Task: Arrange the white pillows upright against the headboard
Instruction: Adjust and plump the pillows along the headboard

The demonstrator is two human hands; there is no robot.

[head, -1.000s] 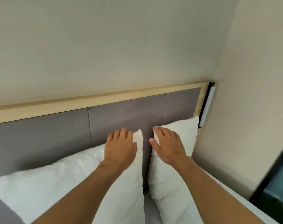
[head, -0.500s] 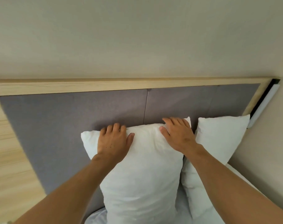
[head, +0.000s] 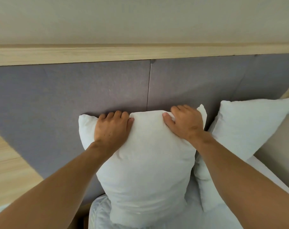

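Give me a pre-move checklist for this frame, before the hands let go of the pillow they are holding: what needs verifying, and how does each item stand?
1. Left hand on the held pillow, fingers over its top edge: ok.
2. Right hand gripping the top edge near the other corner: ok.
3. Held pillow stands upright on its short end: ok.
4. Its top edge reaches the grey headboard: ok; contact lower down: cannot tell.
5. Second pillow leans upright at the right: ok.
6. Pillows side by side without overlap: not ok; the held one covers the second's lower left.
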